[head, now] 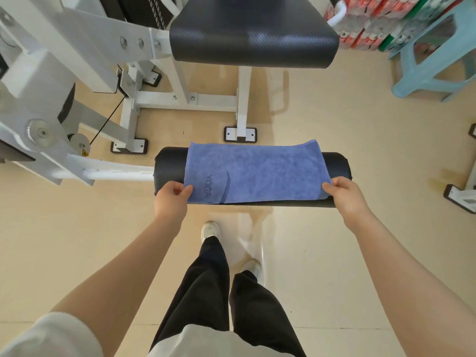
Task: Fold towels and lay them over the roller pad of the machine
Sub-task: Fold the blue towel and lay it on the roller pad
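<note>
Blue terry cloth is observed draped over the black roller pad [164, 166] of the white-framed machine [77, 81]. The folded towel [257, 171] covers most of the pad's top, with bare black padding exposed at both ends and along the near lower edge. The word "YOGA" is printed near the towel's left near corner.

The left hand [171, 198] is placed at the towel's near left corner. Its thumb lies on top of the cloth and the fingers are curled beneath, so the corner is pinched between them. The right hand [345, 193] is placed at the near right corner. Its thumb rests on the cloth's upper face and the fingers are wrapped round the edge, gripping it. The towel is thus held between the two hands, stretched flat along the roller, its far edge lying over the pad's far side.

A black padded seat [253, 37] is noted beyond the roller. A light blue plastic stool [438, 65] stands to the right on the beige floor [334, 119].
</note>
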A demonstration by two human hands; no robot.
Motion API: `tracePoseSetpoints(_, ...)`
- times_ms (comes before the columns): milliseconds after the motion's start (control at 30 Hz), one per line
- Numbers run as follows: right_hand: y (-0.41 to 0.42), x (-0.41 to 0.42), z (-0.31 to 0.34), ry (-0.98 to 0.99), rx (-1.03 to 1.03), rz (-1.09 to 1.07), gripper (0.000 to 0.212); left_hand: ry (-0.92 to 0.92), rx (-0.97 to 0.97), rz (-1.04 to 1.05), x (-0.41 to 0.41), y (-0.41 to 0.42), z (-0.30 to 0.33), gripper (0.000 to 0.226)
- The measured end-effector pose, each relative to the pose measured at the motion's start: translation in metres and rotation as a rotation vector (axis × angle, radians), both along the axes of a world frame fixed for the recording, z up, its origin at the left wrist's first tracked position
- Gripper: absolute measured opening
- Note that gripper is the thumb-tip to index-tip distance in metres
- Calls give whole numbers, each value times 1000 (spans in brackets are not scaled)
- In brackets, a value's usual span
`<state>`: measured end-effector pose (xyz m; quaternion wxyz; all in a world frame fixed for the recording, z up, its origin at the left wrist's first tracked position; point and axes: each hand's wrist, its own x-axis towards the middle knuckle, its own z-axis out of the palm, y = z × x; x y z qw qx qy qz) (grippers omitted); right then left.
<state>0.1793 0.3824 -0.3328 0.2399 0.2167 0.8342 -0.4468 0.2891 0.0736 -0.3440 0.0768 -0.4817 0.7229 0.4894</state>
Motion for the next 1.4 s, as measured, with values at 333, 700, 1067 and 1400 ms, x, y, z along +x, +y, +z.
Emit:
tracePoseSetpoints(333,-85,18,5,541,399,532,54,225,-651,-687,-25,25,2,46)
tracePoseSetpoints(700,-75,2,-43,405,730,818,69,90,-828,-1277,-46,1,-36,114)
tracePoseSetpoints(1067,-32,-12,-19,176,434,160,44,-36,-817,-1167,-58,33,-13,117)
tracePoseSetpoints(1400,-38,-16,-8,129,-7,-153,12,-34,-717,-1270,-82,81,-18,112)
